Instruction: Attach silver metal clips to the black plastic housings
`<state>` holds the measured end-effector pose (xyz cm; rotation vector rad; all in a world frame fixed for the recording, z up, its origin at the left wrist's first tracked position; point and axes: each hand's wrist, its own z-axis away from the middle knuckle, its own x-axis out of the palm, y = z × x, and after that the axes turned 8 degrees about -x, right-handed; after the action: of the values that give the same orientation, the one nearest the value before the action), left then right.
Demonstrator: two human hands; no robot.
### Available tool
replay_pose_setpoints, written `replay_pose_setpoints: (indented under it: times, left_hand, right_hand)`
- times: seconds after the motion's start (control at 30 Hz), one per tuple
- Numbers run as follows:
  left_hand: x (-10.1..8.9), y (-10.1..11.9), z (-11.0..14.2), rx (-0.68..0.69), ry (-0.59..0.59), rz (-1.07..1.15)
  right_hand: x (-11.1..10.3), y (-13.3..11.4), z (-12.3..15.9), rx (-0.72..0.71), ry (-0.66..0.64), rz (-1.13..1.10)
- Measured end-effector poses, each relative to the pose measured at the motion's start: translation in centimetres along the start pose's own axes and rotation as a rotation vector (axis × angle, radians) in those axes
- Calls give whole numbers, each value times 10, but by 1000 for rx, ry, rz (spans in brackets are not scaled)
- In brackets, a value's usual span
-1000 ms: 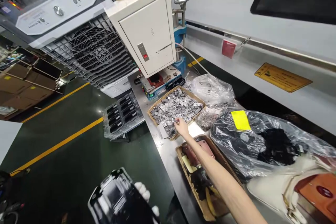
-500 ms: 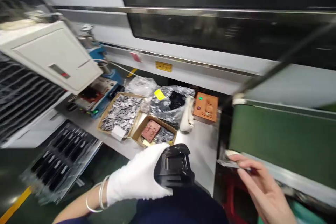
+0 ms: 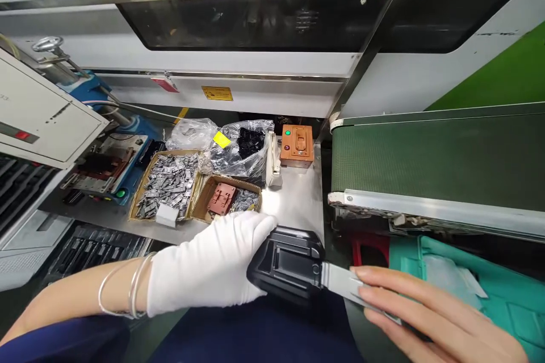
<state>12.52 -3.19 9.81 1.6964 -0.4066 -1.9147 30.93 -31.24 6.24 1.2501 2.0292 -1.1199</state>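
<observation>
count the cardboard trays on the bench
2. One tray, left, is full of small grey metal clips. The other tray, just right of it and beside the gloved left hand, holds a reddish block. More may be hidden under the bags.

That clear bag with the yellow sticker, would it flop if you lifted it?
Probably yes: the bag is thin, crinkled film that would likely sag. The black pieces inside look loose, so they would likely shift. It seems unlikely to roll.
</observation>
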Motion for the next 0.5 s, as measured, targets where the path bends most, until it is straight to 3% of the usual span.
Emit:
replay_pose_setpoints:
  times: [0.17,0.3,0.37,0.5]
  left_hand:
    - [12,0,6,49,17,-186]
    - [23,7,1,45,-19,-451]
    - [28,12,-5,44,-39,-592]
    - [36,14,-12,61,38,-756]
  right_hand:
    - [-2,4,-27,-256,-143,118]
    - [13,-12,-58,-450,-236,327]
    - [29,-25,-68,-446,-225,378]
    - [56,-41,-74,-328,-82,437]
